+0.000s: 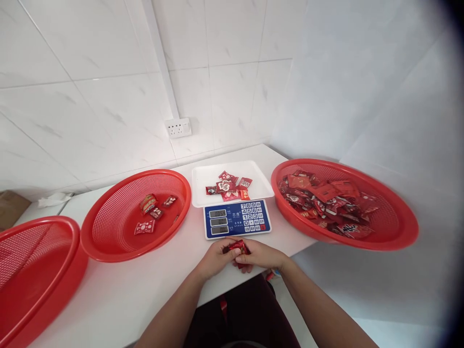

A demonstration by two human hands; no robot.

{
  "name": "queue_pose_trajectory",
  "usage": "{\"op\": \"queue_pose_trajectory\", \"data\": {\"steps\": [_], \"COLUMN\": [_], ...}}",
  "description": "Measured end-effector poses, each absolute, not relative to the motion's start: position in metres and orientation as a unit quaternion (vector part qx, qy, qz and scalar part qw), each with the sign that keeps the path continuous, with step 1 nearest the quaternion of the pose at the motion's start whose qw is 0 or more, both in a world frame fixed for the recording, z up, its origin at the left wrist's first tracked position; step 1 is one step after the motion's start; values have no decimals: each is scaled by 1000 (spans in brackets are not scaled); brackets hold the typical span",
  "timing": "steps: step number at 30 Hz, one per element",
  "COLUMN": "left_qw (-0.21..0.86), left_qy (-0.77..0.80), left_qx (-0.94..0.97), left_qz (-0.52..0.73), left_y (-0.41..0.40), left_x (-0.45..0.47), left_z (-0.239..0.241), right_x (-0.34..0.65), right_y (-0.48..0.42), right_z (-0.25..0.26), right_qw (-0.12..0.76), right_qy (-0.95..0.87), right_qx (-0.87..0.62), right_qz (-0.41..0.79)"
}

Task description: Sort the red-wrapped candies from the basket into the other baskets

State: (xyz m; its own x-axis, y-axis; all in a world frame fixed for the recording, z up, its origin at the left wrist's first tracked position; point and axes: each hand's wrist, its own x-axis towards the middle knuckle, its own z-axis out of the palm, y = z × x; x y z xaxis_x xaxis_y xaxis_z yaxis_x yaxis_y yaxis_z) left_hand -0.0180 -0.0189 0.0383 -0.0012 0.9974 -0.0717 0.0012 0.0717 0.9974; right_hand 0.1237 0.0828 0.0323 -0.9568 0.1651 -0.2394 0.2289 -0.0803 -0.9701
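Both of my hands meet at the front edge of the white table, just below the scale. My left hand and my right hand pinch the same red wrapped candy between their fingers. Directly behind them sits a blue-faced digital scale with a keypad and three small displays. Its white tray carries several red candy packets.
A red mesh basket at the right is heaped with red candy packets. A second red basket left of the scale holds several packets. A third red basket sits at the far left. A wall socket is mounted on the tiled wall.
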Motion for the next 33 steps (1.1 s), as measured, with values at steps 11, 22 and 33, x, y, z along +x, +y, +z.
{"op": "queue_pose_trajectory", "data": {"steps": [11,22,33], "left_qw": [492,161,-124], "left_qy": [537,704,978], "left_qx": [504,555,164], "left_qz": [464,414,17], "left_y": [-19,-66,-155], "left_x": [-18,-50,-249], "left_z": [27,109,161], "right_x": [139,145,143], "right_y": [99,100,100], "right_z": [17,7,7], "right_qw": [-11,-38,-21], "right_qy": [553,516,518], "right_qx": [127,141,131], "right_qz": [-823,-844,-845]}}
